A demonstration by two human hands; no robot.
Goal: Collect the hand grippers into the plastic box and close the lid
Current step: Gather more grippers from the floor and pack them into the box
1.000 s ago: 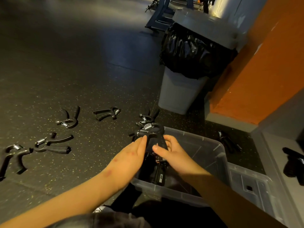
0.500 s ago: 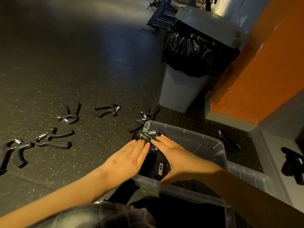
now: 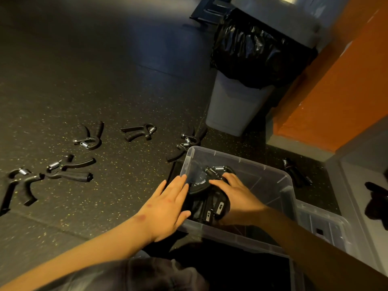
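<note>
A few hand grippers (image 3: 218, 171) are sitting in the plastic box (image 3: 241, 159) under the right hand (image 3: 237, 194), its grip unclear, the left hand (image 3: 168, 204) lying flat-fingered against the box wall, while several loose grippers (image 3: 71, 176) and the lid (image 3: 323, 225) are waiting outside

- A grey waste bin (image 3: 235, 106) stands on the floor beside the orange wall (image 3: 346, 80).
- A black bag (image 3: 252, 53) lines the bin and bulges over its rim, under a grey lid (image 3: 294, 19).
- The dark floor (image 3: 105, 70) is flecked with pale specks.
- A grey ledge (image 3: 357, 164) runs below the wall, and a black object (image 3: 375, 200), too dim to identify, lies on it.
- A dark metal frame (image 3: 207, 9) stands beyond the bin.
</note>
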